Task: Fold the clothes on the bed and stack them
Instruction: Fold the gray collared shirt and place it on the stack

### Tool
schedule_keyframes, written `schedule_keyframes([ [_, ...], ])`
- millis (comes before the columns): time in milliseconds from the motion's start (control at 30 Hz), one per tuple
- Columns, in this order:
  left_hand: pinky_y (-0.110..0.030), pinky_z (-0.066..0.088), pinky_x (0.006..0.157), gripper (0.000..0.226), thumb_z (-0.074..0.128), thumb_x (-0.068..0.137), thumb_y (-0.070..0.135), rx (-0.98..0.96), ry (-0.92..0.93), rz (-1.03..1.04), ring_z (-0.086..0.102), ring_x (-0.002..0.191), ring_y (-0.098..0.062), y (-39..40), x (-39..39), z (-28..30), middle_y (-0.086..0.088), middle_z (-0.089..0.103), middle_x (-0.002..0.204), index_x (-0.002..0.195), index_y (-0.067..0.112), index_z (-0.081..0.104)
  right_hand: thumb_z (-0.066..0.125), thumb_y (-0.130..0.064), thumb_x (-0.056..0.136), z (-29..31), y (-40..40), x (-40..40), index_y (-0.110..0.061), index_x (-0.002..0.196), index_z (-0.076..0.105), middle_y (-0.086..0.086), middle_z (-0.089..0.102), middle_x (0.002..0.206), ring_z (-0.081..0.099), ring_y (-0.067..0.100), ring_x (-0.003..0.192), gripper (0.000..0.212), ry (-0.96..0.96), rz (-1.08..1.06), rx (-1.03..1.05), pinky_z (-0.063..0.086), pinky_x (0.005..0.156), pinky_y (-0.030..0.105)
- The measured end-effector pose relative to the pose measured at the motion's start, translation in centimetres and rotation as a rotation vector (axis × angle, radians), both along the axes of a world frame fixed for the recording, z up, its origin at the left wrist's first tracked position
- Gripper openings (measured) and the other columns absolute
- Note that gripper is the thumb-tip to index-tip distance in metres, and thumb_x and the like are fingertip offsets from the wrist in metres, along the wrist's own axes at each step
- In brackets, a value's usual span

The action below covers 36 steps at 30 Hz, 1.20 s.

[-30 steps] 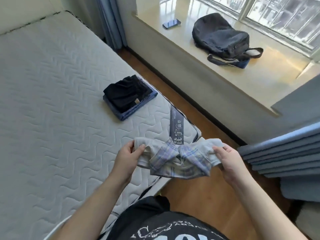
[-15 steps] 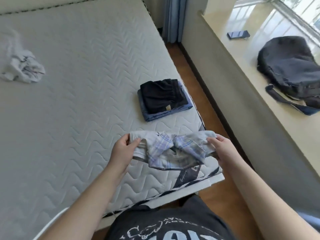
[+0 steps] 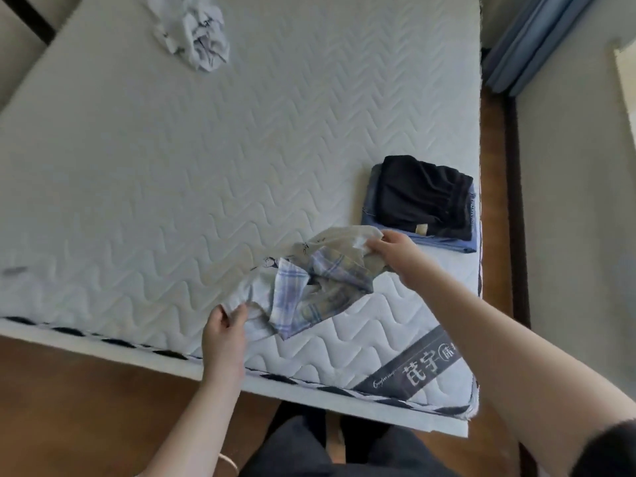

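Both hands hold a pale plaid garment (image 3: 309, 284) over the bed (image 3: 172, 166): left hand (image 3: 223, 335) pinching its 7 o'clock end, right hand (image 3: 395, 251) gripping its 1 o'clock end. Folded stack (image 3: 423, 204) at 3 o'clock; crumpled white garment (image 3: 196, 32) at 11 o'clock.

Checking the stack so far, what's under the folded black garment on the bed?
A folded blue garment lies under the black garment, its edges showing left and front. Its middle is covered, so anything between them cannot be seen.

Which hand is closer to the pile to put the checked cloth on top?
Probably the right hand. It grips the plaid garment right beside the folded stack, while the left hand holds the other end near the mattress edge.
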<state>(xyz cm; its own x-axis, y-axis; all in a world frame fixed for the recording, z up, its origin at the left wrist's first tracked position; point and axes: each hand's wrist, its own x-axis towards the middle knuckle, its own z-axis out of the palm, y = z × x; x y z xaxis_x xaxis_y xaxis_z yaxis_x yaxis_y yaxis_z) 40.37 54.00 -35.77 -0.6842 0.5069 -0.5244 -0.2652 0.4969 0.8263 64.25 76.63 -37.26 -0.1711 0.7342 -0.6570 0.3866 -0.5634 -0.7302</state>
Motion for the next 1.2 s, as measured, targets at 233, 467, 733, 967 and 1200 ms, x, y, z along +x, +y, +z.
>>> schedule_keyframes([
  [233, -0.037, 0.048, 0.068, 0.012, 0.066, 0.090, 0.023, -0.227, -0.202, 0.142, 0.062, 0.079, -0.026, -5.1, 4.2, -10.0, -0.003, 0.068, 0.080, 0.090, 0.012, 0.062, 0.061, -0.022, 0.090, -9.2, 1.2, -1.3, -0.009, 0.091, 0.067, 0.013, 0.066, 0.088, 0.063, 0.022, 0.074, 0.014, -0.267, 0.225, 0.007, 0.057, 0.064, 0.032],
  [467, -0.034, 0.057, 0.065, 0.014, 0.066, 0.090, 0.011, -0.381, -0.528, 0.191, 0.065, 0.096, -0.027, -7.0, 13.3, -17.3, -0.012, 0.067, 0.103, 0.103, 0.009, 0.061, 0.061, -0.022, 0.092, -17.9, -1.5, 6.1, -0.009, 0.096, 0.068, 0.003, 0.059, 0.074, 0.054, 0.022, 0.068, 0.016, -0.459, 0.279, 0.026, 0.044, 0.059, 0.027],
  [733, -0.035, 0.058, 0.081, 0.028, 0.077, 0.083, 0.013, -0.515, -0.729, 0.018, 0.066, 0.106, -0.029, -5.8, 20.3, -21.2, -0.017, 0.070, 0.109, 0.106, 0.003, 0.066, 0.070, -0.035, 0.089, -22.7, -0.8, 14.0, -0.019, 0.097, 0.067, -0.003, 0.064, 0.085, 0.054, 0.011, 0.063, 0.018, -0.553, 0.208, 0.199, 0.037, 0.051, 0.021],
  [967, -0.027, 0.058, 0.069, 0.023, 0.078, 0.082, 0.017, -0.529, -0.830, -0.057, 0.071, 0.088, -0.018, -3.6, 26.6, -22.8, -0.006, 0.076, 0.089, 0.100, 0.005, 0.071, 0.066, -0.027, 0.092, -22.8, 1.6, 17.7, -0.014, 0.104, 0.070, 0.002, 0.067, 0.092, 0.060, 0.022, 0.079, 0.018, -0.632, 0.189, 0.301, 0.043, 0.065, 0.028],
  [1200, -0.037, 0.060, 0.059, 0.030, 0.058, 0.096, 0.032, -0.782, -0.817, -0.491, 0.070, 0.092, -0.019, -2.1, 29.7, -23.1, -0.013, 0.069, 0.103, 0.109, 0.005, 0.060, 0.064, -0.022, 0.089, -23.9, 0.8, 19.7, -0.018, 0.137, 0.051, 0.010, 0.060, 0.129, 0.059, 0.027, 0.103, 0.050, -0.547, 0.173, 0.116, 0.042, 0.073, 0.027],
])
